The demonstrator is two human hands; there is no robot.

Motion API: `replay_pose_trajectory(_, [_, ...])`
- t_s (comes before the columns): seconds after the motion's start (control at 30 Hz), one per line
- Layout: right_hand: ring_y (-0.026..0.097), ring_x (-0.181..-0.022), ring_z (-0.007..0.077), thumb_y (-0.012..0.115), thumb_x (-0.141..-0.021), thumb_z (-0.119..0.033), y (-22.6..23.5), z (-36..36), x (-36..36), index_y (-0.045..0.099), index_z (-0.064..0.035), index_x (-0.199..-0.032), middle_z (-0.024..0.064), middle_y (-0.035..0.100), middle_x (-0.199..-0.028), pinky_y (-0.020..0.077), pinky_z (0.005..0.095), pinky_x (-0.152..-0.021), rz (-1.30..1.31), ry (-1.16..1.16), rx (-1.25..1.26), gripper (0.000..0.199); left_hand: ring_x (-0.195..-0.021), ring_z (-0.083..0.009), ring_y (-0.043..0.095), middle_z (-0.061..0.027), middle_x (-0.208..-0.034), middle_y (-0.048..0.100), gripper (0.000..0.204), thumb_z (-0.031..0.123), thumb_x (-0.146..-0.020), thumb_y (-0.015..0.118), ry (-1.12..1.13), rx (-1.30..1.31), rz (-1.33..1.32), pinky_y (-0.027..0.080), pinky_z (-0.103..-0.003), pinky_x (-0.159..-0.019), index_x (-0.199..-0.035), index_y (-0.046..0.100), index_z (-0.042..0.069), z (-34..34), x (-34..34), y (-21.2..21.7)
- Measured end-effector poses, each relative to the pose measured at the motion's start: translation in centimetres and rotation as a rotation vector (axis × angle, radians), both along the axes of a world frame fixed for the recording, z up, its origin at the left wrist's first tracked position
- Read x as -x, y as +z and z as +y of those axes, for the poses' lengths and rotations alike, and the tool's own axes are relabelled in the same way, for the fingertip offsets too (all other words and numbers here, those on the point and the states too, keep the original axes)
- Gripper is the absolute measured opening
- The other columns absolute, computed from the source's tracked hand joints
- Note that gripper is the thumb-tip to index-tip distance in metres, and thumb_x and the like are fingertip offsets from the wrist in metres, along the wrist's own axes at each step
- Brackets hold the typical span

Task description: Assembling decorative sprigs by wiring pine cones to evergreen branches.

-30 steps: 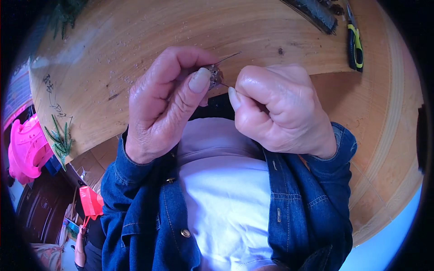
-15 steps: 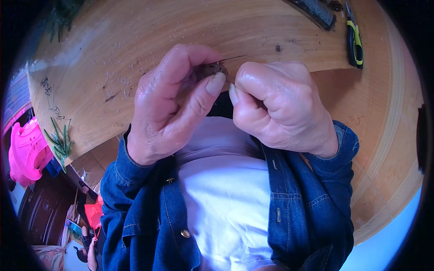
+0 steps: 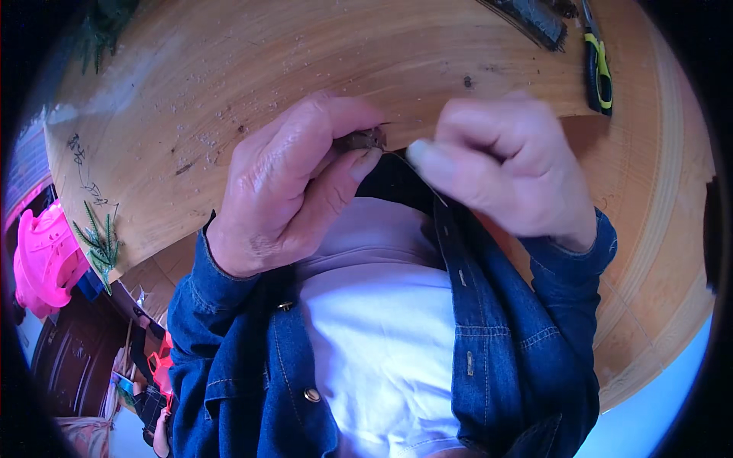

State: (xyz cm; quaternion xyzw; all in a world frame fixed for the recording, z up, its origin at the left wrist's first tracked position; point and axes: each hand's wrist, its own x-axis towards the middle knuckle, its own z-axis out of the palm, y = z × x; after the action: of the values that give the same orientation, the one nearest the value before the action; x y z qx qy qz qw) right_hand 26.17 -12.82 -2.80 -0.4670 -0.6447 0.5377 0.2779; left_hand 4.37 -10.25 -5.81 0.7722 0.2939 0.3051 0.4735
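My left hand [image 3: 294, 187] is closed, pinching a small, dark brown, rough lump [image 3: 363, 140] between thumb and forefinger. It resembles a small pine cone, but the fingers cover much of it. From its right side a thin wire [image 3: 422, 181] slants down to the right, across the dark jacket, and its lower end shows. My right hand [image 3: 508, 164] is just right of the lump, smeared by motion, with curled fingers and its thumb beside the wire. Whether it grips the wire is hidden. Both hands are above the wooden table's [image 3: 305, 69] near edge.
Pliers [image 3: 599, 72] with black and yellow-green handles lie at the table's far right, by a dark bundle [image 3: 534, 23]. Green sprigs [image 3: 99, 243] lie at the left corner. Crumbs dot the tabletop. Beyond the left edge are a pink plastic thing [image 3: 47, 259] and another person [image 3: 156, 416].
My right hand has moved right, away from the lump, and its thumb has swung out. More of the wire now shows. My left hand still pinches the lump, slightly lower and turned.
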Motion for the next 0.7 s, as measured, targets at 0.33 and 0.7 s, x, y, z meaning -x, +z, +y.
replay_pose_trajectory(0.33, [0.047,-0.048,0.0186,0.060,-0.086,-0.008,-2.0,1.1,0.7,0.052,-0.0006,-0.065,0.0078,0.047,-0.055,0.0342,0.0299,-0.046,0.075,0.082,-0.252,0.024,-0.073,-0.0274,0.060,-0.0130,-0.085,0.059,0.020,-0.001,-0.083,0.061,-0.043,0.014,-0.001,0.048,-0.031,-0.065,-0.102,0.056,-0.002,-0.1,-0.2,0.4])
replay_pose_trajectory(0.7, [0.046,-0.043,0.0218,0.059,-0.080,0.000,-1.2,0.8,1.6,0.054,0.0006,-0.065,0.0081,0.045,-0.053,0.0322,0.0329,-0.043,-0.050,-0.023,-0.681,0.016,-0.076,-0.0174,0.061,-0.0116,-0.091,0.062,0.028,0.014,-0.085,0.066,-0.093,-0.082,-0.001,0.048,-0.027,-0.071,-0.101,0.055,-0.006,0.2,-0.2,0.9])
